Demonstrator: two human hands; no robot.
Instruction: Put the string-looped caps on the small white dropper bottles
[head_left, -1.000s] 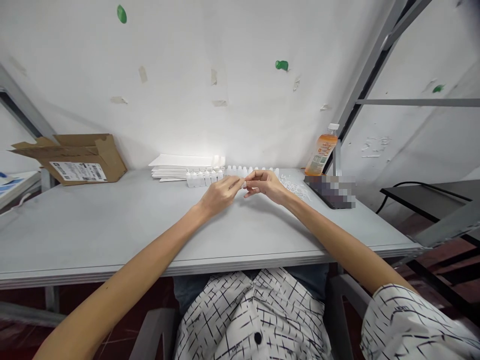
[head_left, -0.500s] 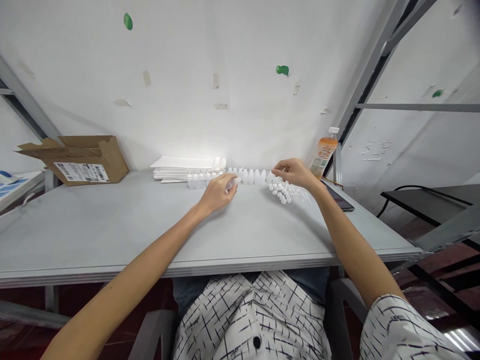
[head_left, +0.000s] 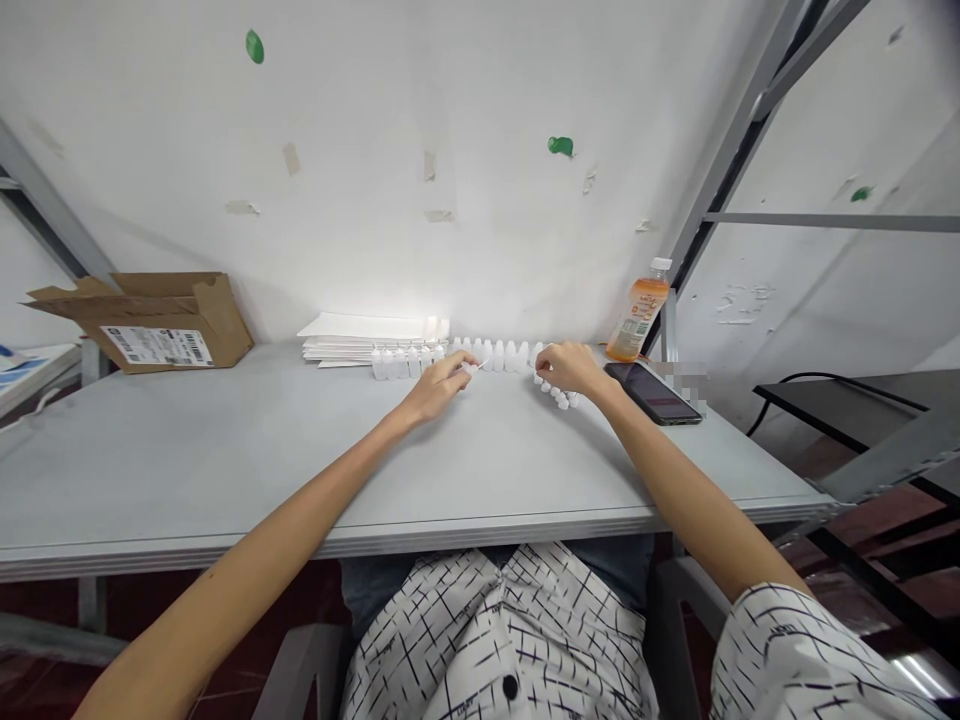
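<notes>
In the head view, the only one, the person's left hand (head_left: pixel 439 385) has its thumb and fingertips pinched on a small translucent white plastic bottle (head_left: pixel 469 369), lifted over the pale grey tabletop (head_left: pixel 480 460); a thin white plastic tip (head_left: pixel 484 363) juts from the bottle toward the right; the hand covers most of the bottle, so how firmly the tip sits cannot be told.

The right hand (head_left: pixel 571 366) is bent down over a cluster of small round white plastic caps (head_left: pixel 562 400), fingertips drawn close together; whether they have hold of a cap cannot be made out.

Half a second ago the right hand was higher, with more of the caps in sight; now it has come down nearer to them, and the slim tip shows at the left hand's bottle, where none could be seen; this suggests a bottle fitted with its tip and the right hand busy at the caps.

Between and behind the hands runs a row of upright translucent white bottles (head_left: pixel 511 357); left of it stands a group of similar bottles with pointed tops (head_left: pixel 390 365), before a stack of flat white card sheets (head_left: pixel 360 328).
</notes>
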